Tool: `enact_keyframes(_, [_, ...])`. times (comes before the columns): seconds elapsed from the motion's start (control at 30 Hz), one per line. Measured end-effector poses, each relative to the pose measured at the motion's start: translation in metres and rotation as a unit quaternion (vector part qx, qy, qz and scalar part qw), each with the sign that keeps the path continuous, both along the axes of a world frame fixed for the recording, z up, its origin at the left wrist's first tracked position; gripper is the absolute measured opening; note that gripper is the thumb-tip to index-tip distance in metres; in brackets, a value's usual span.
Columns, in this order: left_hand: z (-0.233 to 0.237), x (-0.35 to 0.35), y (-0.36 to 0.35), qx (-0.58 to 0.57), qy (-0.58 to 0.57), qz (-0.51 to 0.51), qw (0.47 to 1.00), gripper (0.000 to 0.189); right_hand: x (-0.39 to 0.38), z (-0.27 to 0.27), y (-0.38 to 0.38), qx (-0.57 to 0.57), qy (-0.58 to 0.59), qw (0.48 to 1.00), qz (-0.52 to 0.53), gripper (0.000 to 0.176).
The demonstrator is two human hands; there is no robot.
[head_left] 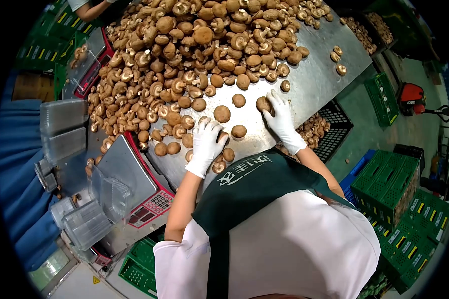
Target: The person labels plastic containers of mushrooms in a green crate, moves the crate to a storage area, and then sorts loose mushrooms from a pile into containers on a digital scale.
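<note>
Mushroom point(264, 104), single, brown cap, on desk point(329, 42), short of its right edge: judged light, springy, easily bruised; best taken lightly by the cap's sides. Right hand point(283, 119), white-gloved: thumb and fingers parted about the cap's rim; grip or mere touch, cannot tell. Left hand point(204, 143), white-gloved, toward near edge: fingers bent, second mushroom point(223, 136) showing by the thumb; closure cannot be told. Beyond, toward far edge: heaped mushrooms point(199, 35). Below right edge: black crate point(340, 124), more mushrooms point(314, 128)

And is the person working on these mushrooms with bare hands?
No, white gloves cover both the left hand and the right hand among the mushrooms.
</note>
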State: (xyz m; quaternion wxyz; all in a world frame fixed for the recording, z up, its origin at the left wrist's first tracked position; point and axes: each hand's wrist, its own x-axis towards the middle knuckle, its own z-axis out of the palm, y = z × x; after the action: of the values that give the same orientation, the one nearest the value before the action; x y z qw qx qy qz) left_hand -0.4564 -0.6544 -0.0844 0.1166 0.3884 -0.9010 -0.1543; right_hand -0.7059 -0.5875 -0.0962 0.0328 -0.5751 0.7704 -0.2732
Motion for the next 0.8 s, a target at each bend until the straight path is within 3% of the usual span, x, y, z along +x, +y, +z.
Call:
enact_keyframes(0.07, [0.003, 0.007, 0.007, 0.006, 0.002, -0.037, 0.999, 0.035, 0.004, -0.014, -0.002, 0.006, -0.151, 0.989, 0.003, 0.048])
enact_keyframes(0.17, [0.006, 0.016, 0.015, 0.021, 0.023, -0.043, 0.999, 0.032, 0.033, -0.020, 0.000, 0.041, -0.258, 0.961, 0.094, 0.050])
enact_keyframes(0.2, [0.007, 0.018, 0.017, 0.033, 0.036, -0.053, 0.997, 0.031, 0.047, -0.012, 0.002, 0.070, -0.252, 0.956, 0.133, 0.051])
enact_keyframes(0.27, [0.015, 0.024, 0.023, -0.012, 0.063, -0.027, 0.998, 0.030, 0.061, -0.007, -0.006, 0.011, -0.162, 0.964, 0.209, 0.050])
enact_keyframes(0.33, [0.027, 0.034, 0.026, -0.040, 0.121, 0.046, 0.991, 0.029, 0.058, -0.006, -0.017, -0.035, -0.197, 0.967, 0.160, 0.044])
enact_keyframes(0.4, [0.026, 0.052, 0.031, -0.064, 0.164, 0.130, 0.976, 0.036, 0.048, 0.014, -0.038, 0.050, -0.140, 0.982, 0.115, 0.046])
enact_keyframes(0.43, [0.023, 0.062, 0.035, -0.071, 0.154, 0.166, 0.971, 0.037, 0.047, 0.006, -0.046, -0.057, -0.048, 0.992, 0.105, 0.045])
enact_keyframes(0.53, [0.019, 0.081, 0.045, -0.056, 0.098, 0.241, 0.964, 0.050, 0.045, 0.012, -0.061, 0.093, -0.016, 0.989, 0.118, 0.041])
enact_keyframes(0.63, [0.006, 0.090, 0.055, -0.020, 0.112, 0.258, 0.959, 0.058, 0.032, -0.007, -0.069, 0.097, -0.014, 0.976, 0.195, 0.036])
enact_keyframes(0.67, [0.005, 0.091, 0.060, -0.009, 0.118, 0.259, 0.958, 0.062, 0.030, 0.009, -0.062, 0.086, -0.068, 0.977, 0.183, 0.031])
enact_keyframes(0.8, [0.016, 0.093, 0.080, 0.044, 0.125, 0.245, 0.961, 0.079, -0.026, 0.067, -0.031, 0.370, -0.065, 0.907, 0.193, 0.033])
